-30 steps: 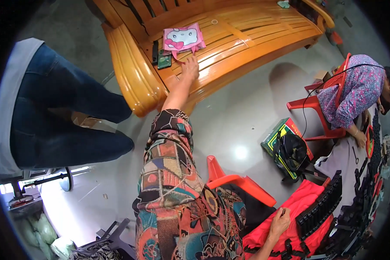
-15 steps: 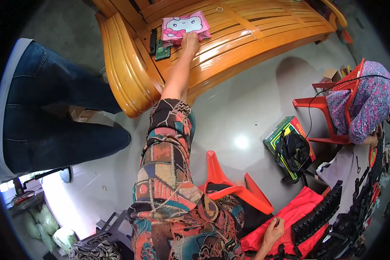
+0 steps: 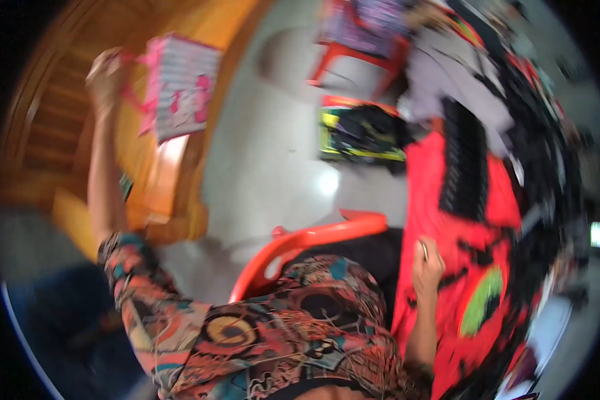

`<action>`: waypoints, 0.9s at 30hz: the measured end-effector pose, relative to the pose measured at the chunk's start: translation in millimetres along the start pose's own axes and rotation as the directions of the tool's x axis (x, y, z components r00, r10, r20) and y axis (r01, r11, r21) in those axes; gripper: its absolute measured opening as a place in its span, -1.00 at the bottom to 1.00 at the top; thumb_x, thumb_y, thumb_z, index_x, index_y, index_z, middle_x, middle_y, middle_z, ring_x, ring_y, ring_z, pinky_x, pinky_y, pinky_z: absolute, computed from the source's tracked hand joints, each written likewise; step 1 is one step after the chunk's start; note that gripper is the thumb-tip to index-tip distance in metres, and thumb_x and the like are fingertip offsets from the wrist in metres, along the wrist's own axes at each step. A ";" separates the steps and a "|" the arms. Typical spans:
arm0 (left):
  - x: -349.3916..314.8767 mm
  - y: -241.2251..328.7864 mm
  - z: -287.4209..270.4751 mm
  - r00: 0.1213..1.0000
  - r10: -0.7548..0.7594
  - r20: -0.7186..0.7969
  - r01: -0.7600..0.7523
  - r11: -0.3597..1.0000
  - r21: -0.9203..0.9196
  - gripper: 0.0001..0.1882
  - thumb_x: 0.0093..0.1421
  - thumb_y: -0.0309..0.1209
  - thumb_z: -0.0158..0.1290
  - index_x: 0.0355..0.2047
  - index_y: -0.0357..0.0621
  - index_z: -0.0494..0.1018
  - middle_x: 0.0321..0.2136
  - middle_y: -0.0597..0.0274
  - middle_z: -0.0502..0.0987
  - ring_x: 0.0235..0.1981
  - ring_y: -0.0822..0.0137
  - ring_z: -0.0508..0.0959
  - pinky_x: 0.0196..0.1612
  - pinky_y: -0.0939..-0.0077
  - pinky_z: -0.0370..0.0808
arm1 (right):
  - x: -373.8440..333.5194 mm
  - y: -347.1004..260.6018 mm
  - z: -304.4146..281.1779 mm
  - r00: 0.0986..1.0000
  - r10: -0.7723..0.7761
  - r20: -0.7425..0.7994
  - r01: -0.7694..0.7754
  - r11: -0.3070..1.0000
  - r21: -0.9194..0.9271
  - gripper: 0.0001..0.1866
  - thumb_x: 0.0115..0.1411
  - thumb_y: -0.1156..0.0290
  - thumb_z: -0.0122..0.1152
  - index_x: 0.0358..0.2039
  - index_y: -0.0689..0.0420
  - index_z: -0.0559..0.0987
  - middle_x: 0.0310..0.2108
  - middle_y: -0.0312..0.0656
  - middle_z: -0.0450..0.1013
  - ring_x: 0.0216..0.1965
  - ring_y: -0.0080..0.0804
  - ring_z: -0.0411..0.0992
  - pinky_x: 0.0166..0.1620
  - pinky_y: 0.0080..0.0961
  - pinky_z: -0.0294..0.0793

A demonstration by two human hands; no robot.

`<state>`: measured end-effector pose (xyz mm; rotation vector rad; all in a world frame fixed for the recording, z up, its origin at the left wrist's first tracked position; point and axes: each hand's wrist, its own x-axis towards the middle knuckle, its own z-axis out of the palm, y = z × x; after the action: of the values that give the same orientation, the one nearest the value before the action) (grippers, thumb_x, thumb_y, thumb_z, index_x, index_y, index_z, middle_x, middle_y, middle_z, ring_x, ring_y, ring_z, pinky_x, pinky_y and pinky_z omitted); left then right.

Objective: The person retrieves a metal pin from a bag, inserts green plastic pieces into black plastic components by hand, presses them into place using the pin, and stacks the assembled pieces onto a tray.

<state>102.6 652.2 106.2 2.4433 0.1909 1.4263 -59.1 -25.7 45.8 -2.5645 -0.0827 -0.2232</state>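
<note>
My left hand (image 3: pixel 108 80) is closed around the pink handles of a small gift bag (image 3: pixel 183 87) with a cartoon print and striped side. The bag is held up in front of the wooden bench, tilted out to the right of my hand. My right hand (image 3: pixel 428 267) is closed over a red cloth (image 3: pixel 413 193), its fingers pinched together. Whatever they hold is too small and blurred to name. Close by on the cloth lie a row of black plastic parts (image 3: pixel 463 160), loose black pieces and a green oval piece (image 3: pixel 483 300).
A glossy wooden bench (image 3: pixel 187 220) stands at the left. A red plastic chair (image 3: pixel 307 237) is right against me. On the floor ahead is a yellow-green box (image 3: pixel 327 137) with a black bag (image 3: pixel 367 130) on it. Beyond, a person in patterned clothing (image 3: pixel 380 27) sits on another red chair (image 3: pixel 323 63).
My view has swung to the right. My left hand has lifted the gift bag from the bench seat by its handles. My right hand stays over the red cloth.
</note>
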 end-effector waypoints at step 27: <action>-94.0 573.6 -5.6 0.252 0.848 0.466 0.928 -0.074 -0.366 -0.79 0.16 -0.63 -0.08 -0.17 -0.33 0.32 -0.43 0.04 0.56 -0.65 0.43 0.52 -0.52 0.62 0.48 | -288.6 255.2 -114.4 0.115 0.824 -0.555 -0.900 0.323 0.293 -0.77 0.02 0.32 0.21 -0.52 0.25 0.49 -0.73 -0.18 0.37 -0.69 -0.41 0.38 -0.59 -0.41 0.36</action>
<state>29.2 86.6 217.9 0.9794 -0.8327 -0.7180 -332.4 -305.9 -45.1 -1.9974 1.7418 -0.5979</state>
